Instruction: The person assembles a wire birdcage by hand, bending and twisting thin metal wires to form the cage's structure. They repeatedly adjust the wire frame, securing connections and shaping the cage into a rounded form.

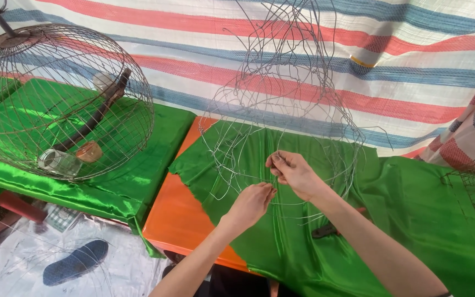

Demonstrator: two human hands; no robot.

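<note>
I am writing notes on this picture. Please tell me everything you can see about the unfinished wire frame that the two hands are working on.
The unfinished wire frame is an open, rounded skeleton of thin grey metal wire, with loose ends sticking out at the top and sides. It stands upright on green satin cloth over an orange table. The left hand and right hand pinch wires at its lower front.
</note>
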